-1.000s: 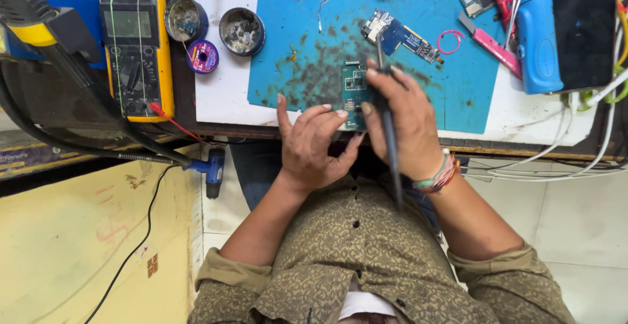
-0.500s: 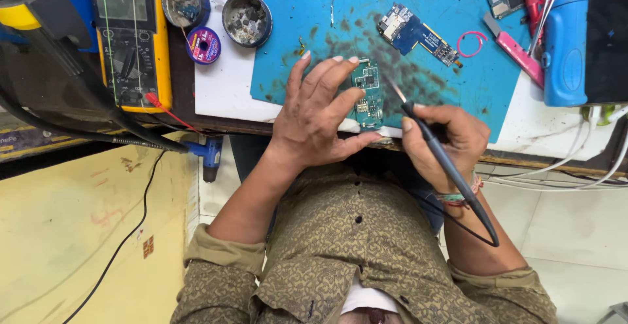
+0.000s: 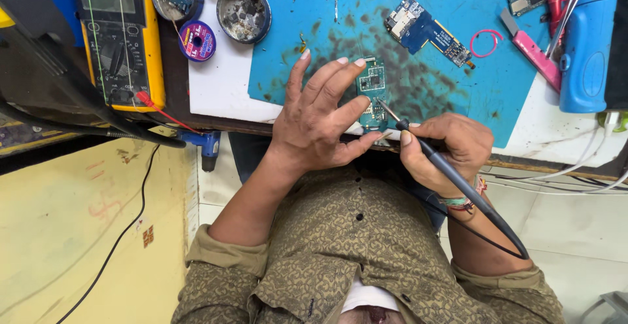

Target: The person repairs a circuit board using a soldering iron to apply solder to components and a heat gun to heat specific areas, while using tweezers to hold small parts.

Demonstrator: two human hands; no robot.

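Note:
A small green circuit board (image 3: 373, 87) lies on the blue work mat (image 3: 314, 16) at the bench's near edge. My left hand (image 3: 320, 118) rests palm down beside it, fingers and thumb pinning the board's left edge and lower end. My right hand (image 3: 448, 147) grips a black soldering iron (image 3: 458, 183) like a pen. Its thin metal tip (image 3: 384, 109) touches the lower right part of the board. The iron's cable runs back over my right wrist.
A yellow multimeter (image 3: 121, 33) with a red probe sits far left, next to a solder spool (image 3: 197, 40) and two round tins (image 3: 244, 12). A blue circuit board (image 3: 425, 31), a pink ring (image 3: 485, 41), a pink tool (image 3: 531, 49) and a blue case (image 3: 587, 52) lie to the right.
My left hand moved up onto the mat and spread over the green board. My right hand swung the iron from upright to slanted and brought its tip onto the board.

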